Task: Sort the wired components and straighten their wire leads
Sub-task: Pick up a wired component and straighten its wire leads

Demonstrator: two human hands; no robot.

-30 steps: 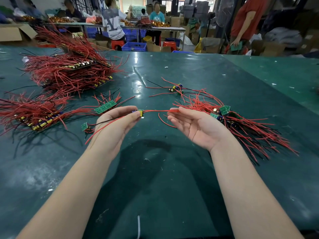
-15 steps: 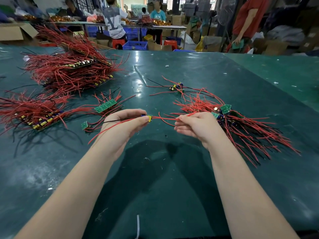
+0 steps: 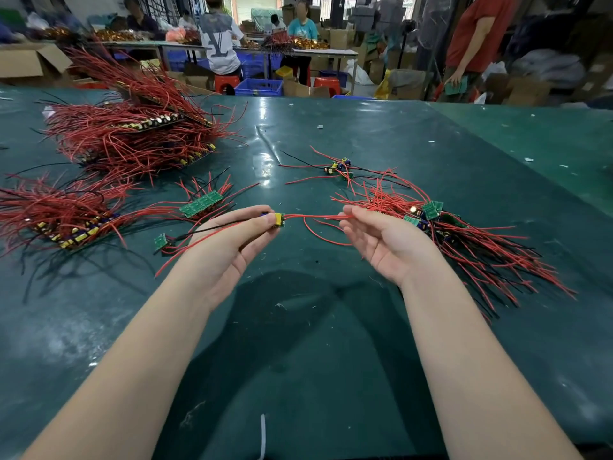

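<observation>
Most boards lie sorted in stacks (image 3: 132, 134) left of the yellow-capped component (image 3: 278, 220) the left hand (image 3: 229, 240) pinches, while the right hand (image 3: 381, 237), fingers half-open, draws its red lead (image 3: 311, 216) through its fingertips, and a tangled heap (image 3: 471, 240) to the right remains.

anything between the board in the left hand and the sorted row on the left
One loose board and its wires lie on the table between the left hand, which holds the board, and the row; otherwise nothing visible.

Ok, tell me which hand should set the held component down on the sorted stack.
Left, probably. The left hand already pinches the component, and the sorted stack lies on its side of the table. The right hand only pinches the red lead and can let go.
</observation>
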